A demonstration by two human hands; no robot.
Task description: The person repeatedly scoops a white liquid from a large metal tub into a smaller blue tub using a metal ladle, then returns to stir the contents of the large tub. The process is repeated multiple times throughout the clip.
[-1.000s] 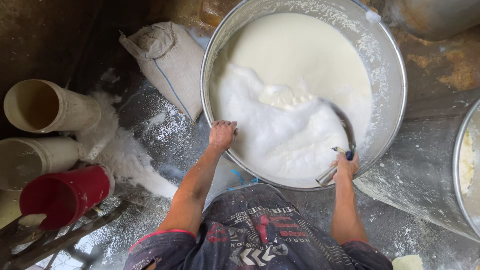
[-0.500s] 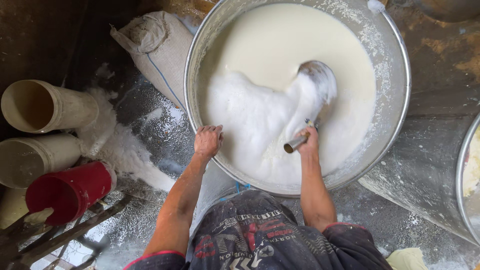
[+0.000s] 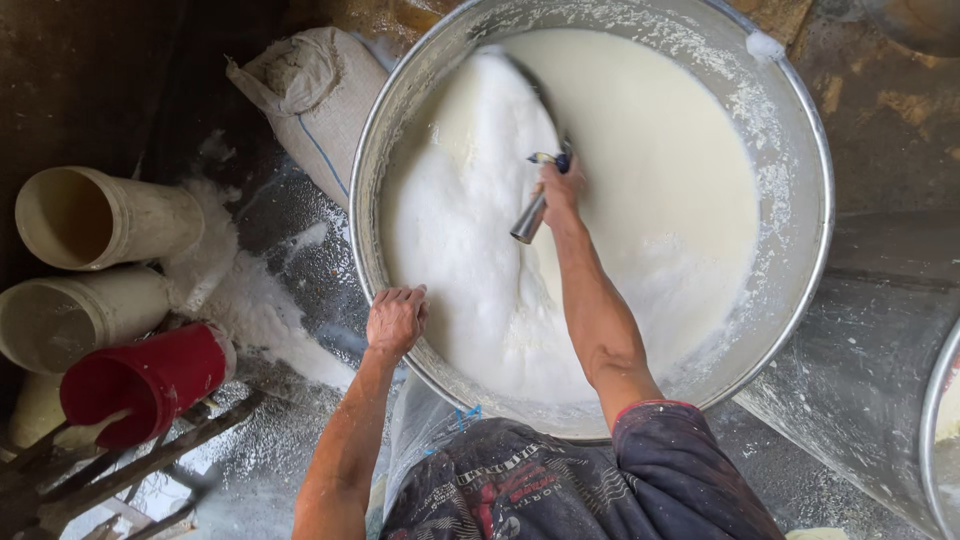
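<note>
- Since half a second ago your right hand [image 3: 560, 190] has swept the metal scoop [image 3: 528, 215] from the basin's 3 o'clock side across to about 11 o'clock; your left hand [image 3: 396, 318] has held its place on the rim.
- Right hand: fingers clamped round the scoop's tubular steel handle; the bowl end is buried in foam and cannot be made out.
- Left hand: fingers curled over the basin [image 3: 800, 130] edge at 8 o'clock, pressing on it, nothing else held.
- Count, vessels: one large round metal basin, plus the edge of a second one [image 3: 940, 420] at 4 o'clock of the view.
- Contents: white liquid [image 3: 660, 180], smooth on the right half, frothy and mounded on the left.
- Count, tubs at 9 o'clock: two cream plastic cylinders [image 3: 100, 215] lying on their sides, mouths open, one red bucket [image 3: 150, 380] below them.
- One woven sack [image 3: 310, 100], off-white with a thin blue stripe, at 11 o'clock, touching the basin wall.
- White powder [image 3: 250, 300] spilled in a drift between tubs and basin; floor wet, speckled.
</note>
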